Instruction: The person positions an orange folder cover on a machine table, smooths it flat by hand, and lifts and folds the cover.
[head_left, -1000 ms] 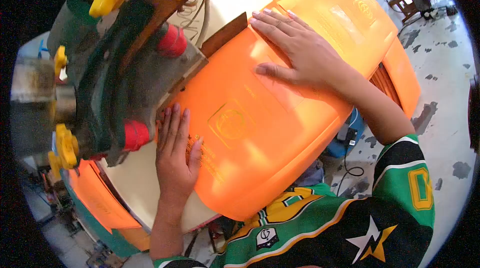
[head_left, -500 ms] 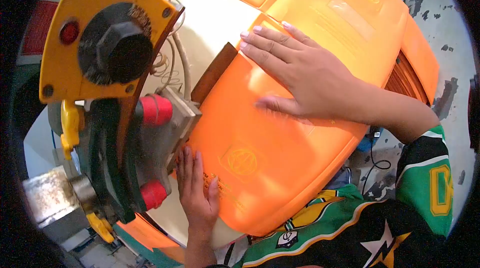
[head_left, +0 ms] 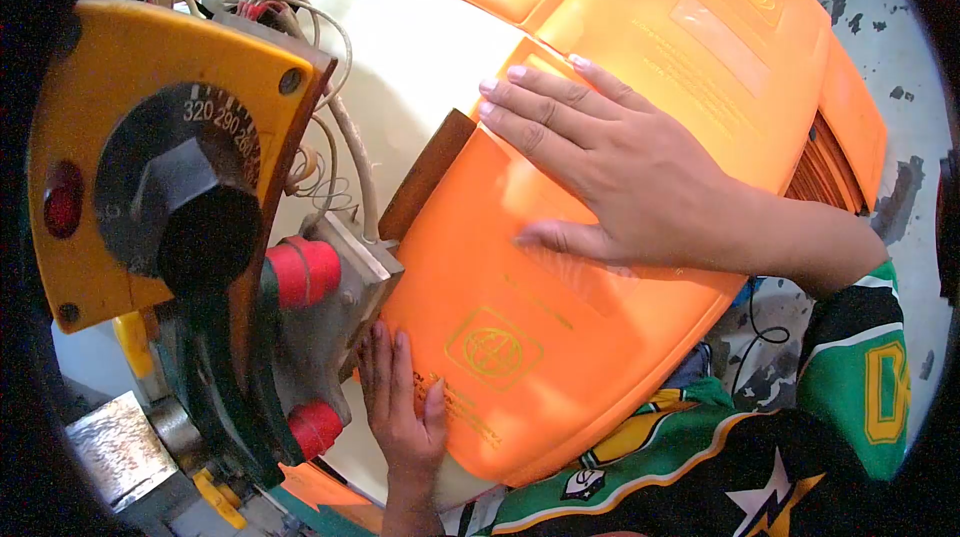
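Fingers straight and nearly side by side, thumb a little apart, my left hand [head_left: 408,437] lies flat at the left edge of the orange cover [head_left: 560,387], gripping nothing. Its fingertips point up toward the grey metal head [head_left: 310,342] of the machine and sit right beside it; whether they touch it I cannot tell. The cover lies to the right of these fingers, and just past my thumb are its gold lettering [head_left: 462,409] and, a bit higher, its gold globe emblem [head_left: 492,352]. Of my two hands, the left is nearer both the emblem and the metal head.

Farther up the cover, my right hand [head_left: 645,177] rests palm down, fingers lightly fanned, thumb wide, nothing held. The orange runs lengthwise from lower left to upper right, and these fingers point up and left, across that long axis. Their tips reach close to the upper end of a brown strip [head_left: 425,177], which slants along the cover's left edge down toward the metal head.

Beyond my right knuckles spreads more orange panel [head_left: 680,107] with a second emblem; my hand hides whether it joins the cover. Past that comes a stack of orange pieces [head_left: 835,162], then the patchy floor [head_left: 900,127].
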Tool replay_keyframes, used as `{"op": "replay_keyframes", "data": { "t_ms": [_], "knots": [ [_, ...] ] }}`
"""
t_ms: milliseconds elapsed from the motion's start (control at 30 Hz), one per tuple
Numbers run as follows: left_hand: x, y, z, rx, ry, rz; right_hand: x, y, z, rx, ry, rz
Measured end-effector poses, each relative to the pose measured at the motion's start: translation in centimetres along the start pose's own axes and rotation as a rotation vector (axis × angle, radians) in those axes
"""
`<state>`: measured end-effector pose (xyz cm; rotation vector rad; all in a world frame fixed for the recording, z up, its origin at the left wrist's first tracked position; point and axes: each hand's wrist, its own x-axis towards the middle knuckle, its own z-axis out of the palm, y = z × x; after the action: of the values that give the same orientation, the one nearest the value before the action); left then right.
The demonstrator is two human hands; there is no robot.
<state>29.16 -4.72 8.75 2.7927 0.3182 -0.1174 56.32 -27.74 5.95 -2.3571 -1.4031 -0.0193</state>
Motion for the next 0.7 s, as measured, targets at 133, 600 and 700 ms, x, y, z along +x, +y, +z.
{"op": "replay_keyframes", "data": {
  "t_ms": [133,600,700],
  "knots": [
    [-0.17,0.19,-0.03,-0.012,0.015,-0.001,-0.06,-0.04,-0.45,0.000,-0.003,0.002],
    [-0.65,-0.10,0.07,0.036,0.031,0.012,-0.12,-0.18,-0.44,0.020,-0.003,0.002],
    [-0.72,-0.04,0.01,0.043,0.026,0.010,-0.13,-0.19,-0.37,0.022,0.008,-0.007]
  ]
}}
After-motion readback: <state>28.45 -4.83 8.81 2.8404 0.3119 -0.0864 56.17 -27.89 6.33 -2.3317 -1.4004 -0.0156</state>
